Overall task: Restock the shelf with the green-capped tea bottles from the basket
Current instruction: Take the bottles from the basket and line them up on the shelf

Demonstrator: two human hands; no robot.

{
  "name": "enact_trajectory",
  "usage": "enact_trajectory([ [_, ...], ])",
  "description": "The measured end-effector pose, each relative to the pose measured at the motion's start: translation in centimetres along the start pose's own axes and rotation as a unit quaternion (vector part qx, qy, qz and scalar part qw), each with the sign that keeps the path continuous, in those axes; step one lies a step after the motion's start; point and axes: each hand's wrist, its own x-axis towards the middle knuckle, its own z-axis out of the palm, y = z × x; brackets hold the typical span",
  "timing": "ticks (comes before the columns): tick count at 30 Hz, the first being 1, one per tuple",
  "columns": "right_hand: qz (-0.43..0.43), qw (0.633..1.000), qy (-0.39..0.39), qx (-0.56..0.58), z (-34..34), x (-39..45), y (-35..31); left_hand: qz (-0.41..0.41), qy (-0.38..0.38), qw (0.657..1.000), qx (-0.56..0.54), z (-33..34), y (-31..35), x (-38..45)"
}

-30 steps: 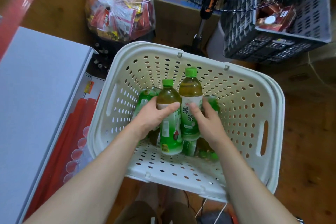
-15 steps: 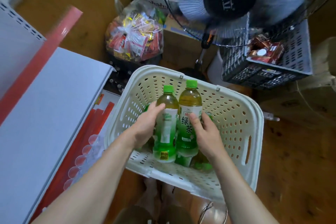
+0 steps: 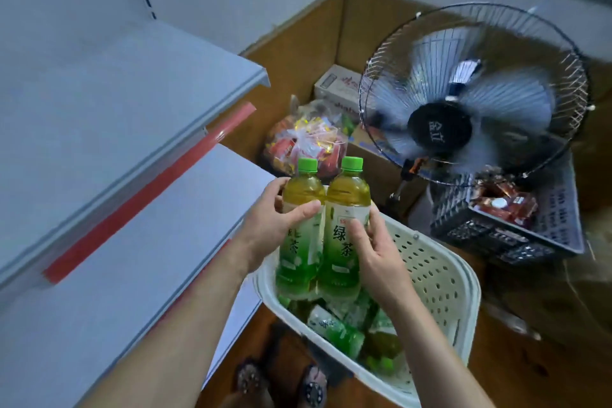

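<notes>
two bottles [image 3: 326, 225] (upright) in hands beside fan [image 3: 470, 103], above basket [image 3: 440, 278].

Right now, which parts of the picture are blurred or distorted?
Head view: the fan blades smear from spinning; the shelf edges bow from the wide lens; the two held bottles are sharp, labels readable; light is soft and bluish.

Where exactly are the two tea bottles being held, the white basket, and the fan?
left-hand tea bottle [image 3: 299, 242]: head view, on its green label.
right-hand tea bottle [image 3: 342, 242]: head view, on its label by the characters.
white basket [image 3: 440, 278]: head view, on its perforated far wall.
fan [image 3: 439, 125]: head view, on its black hub.
</notes>
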Motion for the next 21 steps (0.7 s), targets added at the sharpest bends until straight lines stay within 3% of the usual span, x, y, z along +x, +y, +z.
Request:
enact_trajectory([
  [10,-0.131,0.985,-0.083,0.077,7.1,-0.4,-14.1,0.139,0.114,0.983,0.041,-9.4,10.0,-8.9],
  [16,-0.197,0.965,-0.159,0.065,12.7,-1.9,-21.8,0.180,0.172,0.968,0.034,-16.5,13.9,-15.4],
  [21,-0.245,0.947,-0.207,0.038,18.2,-2.6,-25.7,0.190,0.280,0.939,0.057,-22.6,14.8,-19.3],
])
